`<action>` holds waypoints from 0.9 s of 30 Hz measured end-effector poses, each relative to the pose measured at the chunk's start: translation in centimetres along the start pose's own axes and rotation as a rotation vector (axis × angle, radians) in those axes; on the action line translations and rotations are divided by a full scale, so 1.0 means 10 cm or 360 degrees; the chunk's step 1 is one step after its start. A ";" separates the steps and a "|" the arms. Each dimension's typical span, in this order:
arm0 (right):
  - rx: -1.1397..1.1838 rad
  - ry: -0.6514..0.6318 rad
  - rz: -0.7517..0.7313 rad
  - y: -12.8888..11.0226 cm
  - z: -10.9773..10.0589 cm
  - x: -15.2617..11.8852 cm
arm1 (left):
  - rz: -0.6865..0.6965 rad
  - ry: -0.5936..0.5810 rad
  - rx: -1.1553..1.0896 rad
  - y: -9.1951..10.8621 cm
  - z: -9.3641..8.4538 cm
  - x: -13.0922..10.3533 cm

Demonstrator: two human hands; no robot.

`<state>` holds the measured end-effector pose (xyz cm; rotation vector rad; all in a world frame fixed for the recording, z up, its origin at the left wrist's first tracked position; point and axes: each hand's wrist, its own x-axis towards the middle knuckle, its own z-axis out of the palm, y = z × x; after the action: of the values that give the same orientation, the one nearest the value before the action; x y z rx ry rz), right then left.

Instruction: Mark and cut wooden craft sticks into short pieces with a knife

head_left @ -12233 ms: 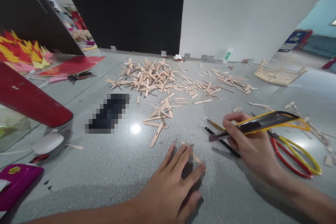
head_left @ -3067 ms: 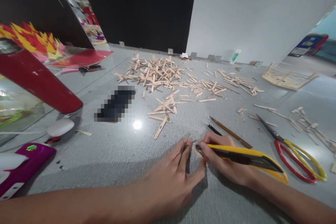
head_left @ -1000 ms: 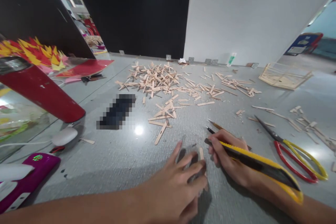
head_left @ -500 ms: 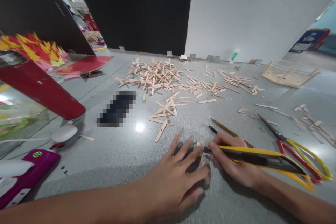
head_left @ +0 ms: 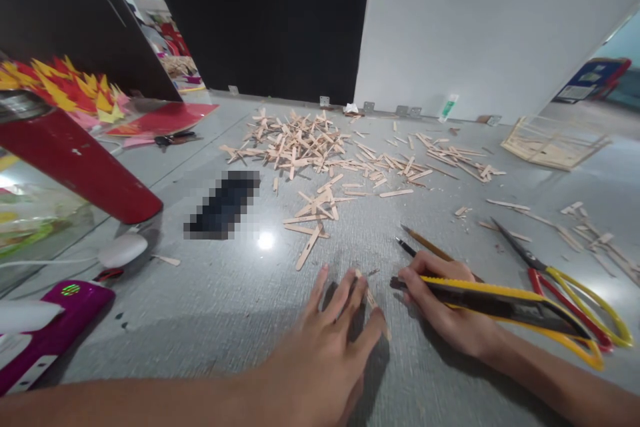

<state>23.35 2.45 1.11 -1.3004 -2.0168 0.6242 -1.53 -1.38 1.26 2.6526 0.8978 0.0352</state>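
left hand [head_left: 330, 345] partly hides wooden stick [head_left: 371, 299]

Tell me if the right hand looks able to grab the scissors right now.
Probably not: the right hand is occupied by the yellow cutter, which partly covers the scissors in view.

Indoor craft work area, evidenced by a stick pile [head_left: 296, 145] on the grey table [head_left: 220, 290]; right of the pile, yellow cutter [head_left: 500, 301] and scissors [head_left: 539, 268]; left of it, cut coloured paper [head_left: 67, 88].
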 end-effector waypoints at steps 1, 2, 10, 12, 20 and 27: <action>0.0009 -0.0005 0.0002 0.00 0.00 0.00 | -0.0012 0.0007 0.0012 -0.01 0.03 -0.01; 0.0022 -0.0018 0.0003 -0.01 0.00 0.01 | -0.0012 0.0019 0.0024 -0.03 0.06 -0.01; 0.0134 -0.0242 0.0041 -0.03 0.02 0.03 | 0.0057 0.0178 0.0032 -0.14 0.16 0.06; 0.0145 -0.0268 0.0063 -0.02 0.02 0.03 | 0.0071 0.0189 0.0019 -0.14 0.14 0.08; 0.0217 -0.0367 0.0184 0.03 0.05 0.03 | 0.0071 0.0166 0.0069 -0.14 0.21 0.11; 0.0242 -0.0396 0.0312 0.09 0.09 0.00 | 0.0102 0.0187 0.0130 -0.15 0.22 0.12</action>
<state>23.27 2.81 -0.10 -1.3947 -2.0023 1.0556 -1.17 -0.20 -1.42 2.7795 0.8674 0.1755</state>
